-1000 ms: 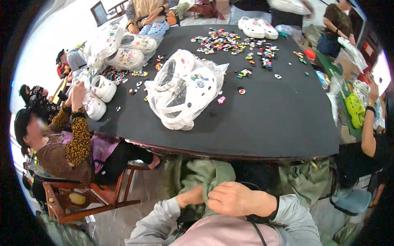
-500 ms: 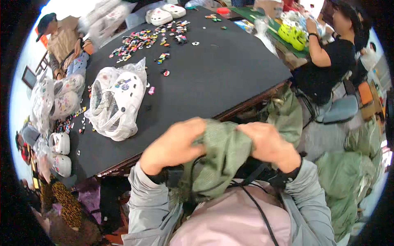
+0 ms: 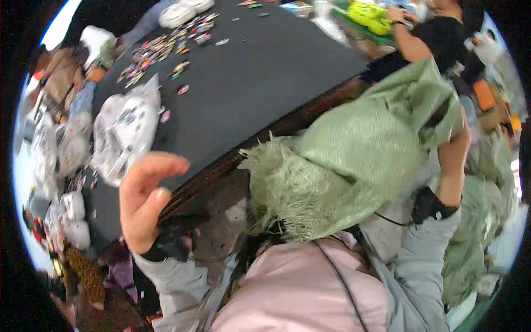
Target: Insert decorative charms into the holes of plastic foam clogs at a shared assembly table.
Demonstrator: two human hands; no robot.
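Observation:
A green woven sack (image 3: 365, 149) with a frayed edge hangs in front of me, over the table's near edge and my lap. My right hand (image 3: 454, 149) grips the sack at its far right end, raised up; its fingers are partly behind the cloth. Apart from the sack, my left hand (image 3: 146, 196) is held at the left over the table's near edge, fingers curved and thumb apart, with nothing in it. Beyond that hand, a pair of white clogs in a clear plastic bag (image 3: 124, 130) lies on the black table (image 3: 265, 72).
Several small colourful charms (image 3: 160, 50) are scattered at the table's far left, near white clogs (image 3: 180, 12). Bagged white clogs (image 3: 74, 144) line the left side. A person in black (image 3: 426, 39) handles bright yellow-green clogs (image 3: 368, 17) at the right. More green sacks (image 3: 470, 238) lie at my right.
My left hand has let go of the sack and moved left. My right hand has carried the sack up and to the right, spreading it out. The view has shifted.

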